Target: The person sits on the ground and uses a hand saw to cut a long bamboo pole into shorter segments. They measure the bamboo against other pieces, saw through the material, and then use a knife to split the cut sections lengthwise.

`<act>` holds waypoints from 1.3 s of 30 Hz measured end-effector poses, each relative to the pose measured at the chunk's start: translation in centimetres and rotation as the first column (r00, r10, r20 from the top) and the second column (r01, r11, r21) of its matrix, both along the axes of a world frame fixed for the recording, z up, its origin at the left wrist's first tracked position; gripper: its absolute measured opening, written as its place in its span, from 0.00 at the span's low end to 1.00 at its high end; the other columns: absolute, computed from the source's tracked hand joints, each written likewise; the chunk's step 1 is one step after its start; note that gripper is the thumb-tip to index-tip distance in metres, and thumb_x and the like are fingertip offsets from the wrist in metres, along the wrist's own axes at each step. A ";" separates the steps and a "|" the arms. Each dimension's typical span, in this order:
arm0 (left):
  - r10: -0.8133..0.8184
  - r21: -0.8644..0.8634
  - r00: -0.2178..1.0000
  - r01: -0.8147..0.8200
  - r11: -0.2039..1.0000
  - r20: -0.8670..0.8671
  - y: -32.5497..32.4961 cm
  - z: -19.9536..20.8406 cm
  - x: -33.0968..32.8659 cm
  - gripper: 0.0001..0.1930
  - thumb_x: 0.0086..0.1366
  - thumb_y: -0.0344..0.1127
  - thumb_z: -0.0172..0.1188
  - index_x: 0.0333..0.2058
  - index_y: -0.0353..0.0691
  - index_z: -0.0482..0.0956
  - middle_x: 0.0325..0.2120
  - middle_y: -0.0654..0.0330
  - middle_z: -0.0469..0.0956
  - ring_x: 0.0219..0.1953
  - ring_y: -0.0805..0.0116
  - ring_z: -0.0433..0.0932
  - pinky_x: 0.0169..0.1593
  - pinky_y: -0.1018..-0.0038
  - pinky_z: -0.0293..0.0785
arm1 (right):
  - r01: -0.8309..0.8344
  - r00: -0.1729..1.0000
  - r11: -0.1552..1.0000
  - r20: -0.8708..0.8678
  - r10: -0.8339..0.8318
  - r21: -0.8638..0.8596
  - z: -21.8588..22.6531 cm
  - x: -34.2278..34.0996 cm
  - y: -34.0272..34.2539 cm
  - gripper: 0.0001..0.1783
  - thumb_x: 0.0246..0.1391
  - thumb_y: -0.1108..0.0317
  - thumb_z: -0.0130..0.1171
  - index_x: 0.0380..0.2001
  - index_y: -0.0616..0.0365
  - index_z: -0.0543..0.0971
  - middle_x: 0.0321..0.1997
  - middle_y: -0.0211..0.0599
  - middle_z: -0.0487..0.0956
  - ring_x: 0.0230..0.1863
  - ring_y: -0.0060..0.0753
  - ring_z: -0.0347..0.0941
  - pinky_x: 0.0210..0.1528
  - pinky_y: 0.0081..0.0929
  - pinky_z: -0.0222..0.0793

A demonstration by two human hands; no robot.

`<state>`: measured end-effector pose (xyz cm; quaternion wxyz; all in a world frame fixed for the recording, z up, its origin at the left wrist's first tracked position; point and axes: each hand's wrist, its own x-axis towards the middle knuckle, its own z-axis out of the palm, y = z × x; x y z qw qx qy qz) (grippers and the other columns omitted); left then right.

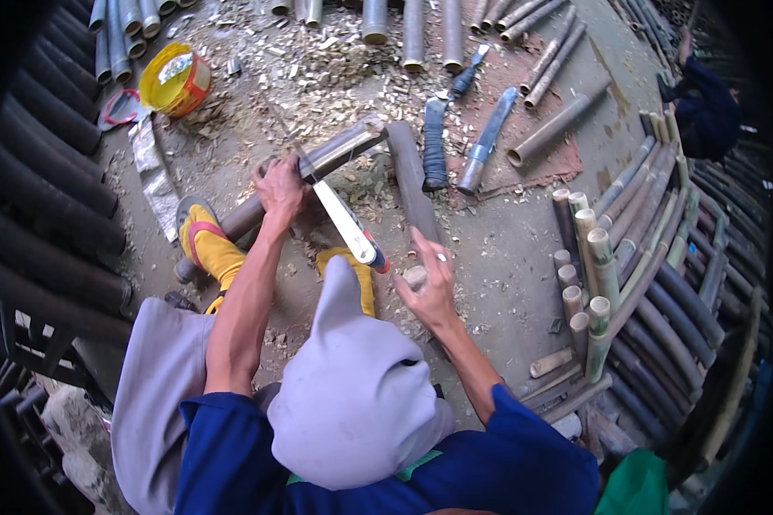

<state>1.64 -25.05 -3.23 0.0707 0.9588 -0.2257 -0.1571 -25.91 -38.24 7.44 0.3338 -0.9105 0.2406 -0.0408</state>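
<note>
My left hand (280, 186) is wrapped round a brown bamboo pole (247, 216) that slants up to the right, its upper part pale where the skin is off. Across the pole, right beside that hand, lies a handsaw (343, 215) with a thin blade and a long white handle tipped red and dark. Whether its teeth sit in a cut is too small to tell. My right hand (434, 296) hovers by the handle's end, fingers spread and holding nothing. A round, light wooden end (414, 276) shows between its thumb and fingers.
A dark wooden beam (412, 180) stands right of the pole. Beyond it lie a knife with a black wrapped handle (435, 150) and a blue-grey one (488, 142). Wood chips cover the floor near a yellow bucket (199, 81). Upright bamboo pieces (601, 266) stand at right.
</note>
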 end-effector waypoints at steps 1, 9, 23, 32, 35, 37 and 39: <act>-0.009 0.001 1.000 0.009 1.000 0.013 -0.2 0.3 -0.1 0.23 0.41 0.41 0.74 0.38 0.49 0.77 0.36 0.60 0.81 0.50 0.64 0.74 0.59 0.56 0.52 | 0.049 0.992 0.997 -0.111 -0.055 -0.061 -0.5 -2.7 -0.1 0.47 0.39 0.63 0.70 0.64 0.53 0.61 0.50 0.49 0.71 0.53 0.49 0.66 0.57 0.41 0.60; -0.028 0.048 1.000 0.028 0.998 -0.011 -0.1 1.7 -0.2 0.24 0.45 0.43 0.72 0.42 0.48 0.77 0.38 0.61 0.80 0.51 0.65 0.74 0.58 0.54 0.53 | 0.094 0.909 0.995 -0.404 -0.102 -0.039 -6.1 -15.9 2.0 0.54 0.39 0.66 0.70 0.67 0.56 0.50 0.59 0.57 0.65 0.59 0.58 0.61 0.61 0.49 0.56; 0.044 -0.098 0.999 -0.043 0.994 0.001 1.0 1.3 -0.7 0.22 0.39 0.41 0.73 0.35 0.47 0.76 0.32 0.63 0.80 0.47 0.66 0.75 0.58 0.53 0.53 | -0.215 0.976 0.918 0.096 0.194 0.334 5.1 9.6 3.8 0.30 0.55 0.71 0.55 0.62 0.58 0.64 0.50 0.56 0.75 0.51 0.54 0.72 0.52 0.40 0.67; -0.016 -0.093 0.999 0.020 0.995 0.043 0.1 1.3 0.6 0.20 0.42 0.37 0.68 0.37 0.45 0.77 0.33 0.60 0.80 0.46 0.62 0.75 0.57 0.51 0.54 | -0.111 0.990 0.920 0.124 0.069 0.375 4.2 6.3 3.5 0.25 0.56 0.74 0.52 0.58 0.60 0.67 0.45 0.59 0.77 0.42 0.57 0.77 0.40 0.40 0.72; 0.011 -0.050 1.000 -0.010 0.999 0.017 -0.2 1.3 -0.6 0.17 0.42 0.35 0.64 0.36 0.45 0.78 0.33 0.59 0.80 0.47 0.64 0.75 0.56 0.54 0.54 | -0.079 0.997 0.946 0.012 0.079 0.314 7.9 -6.7 2.8 0.23 0.54 0.77 0.54 0.55 0.63 0.71 0.47 0.56 0.78 0.45 0.53 0.78 0.46 0.38 0.73; 0.011 -0.026 0.999 -0.010 1.000 0.039 0.2 1.3 -0.8 0.18 0.42 0.35 0.64 0.36 0.45 0.77 0.33 0.60 0.80 0.47 0.64 0.75 0.55 0.55 0.54 | -0.066 0.998 0.963 -0.003 0.069 0.262 10.0 -9.1 3.7 0.23 0.53 0.79 0.55 0.54 0.64 0.72 0.47 0.55 0.78 0.46 0.51 0.78 0.48 0.37 0.73; 0.021 -0.071 0.992 -0.012 0.997 0.123 0.5 0.7 -0.9 0.18 0.42 0.36 0.66 0.35 0.45 0.76 0.33 0.61 0.80 0.47 0.63 0.75 0.54 0.57 0.55 | -0.065 0.997 0.947 -0.024 0.076 0.316 9.6 -7.7 3.3 0.24 0.52 0.80 0.55 0.55 0.63 0.72 0.48 0.54 0.78 0.48 0.52 0.77 0.50 0.38 0.73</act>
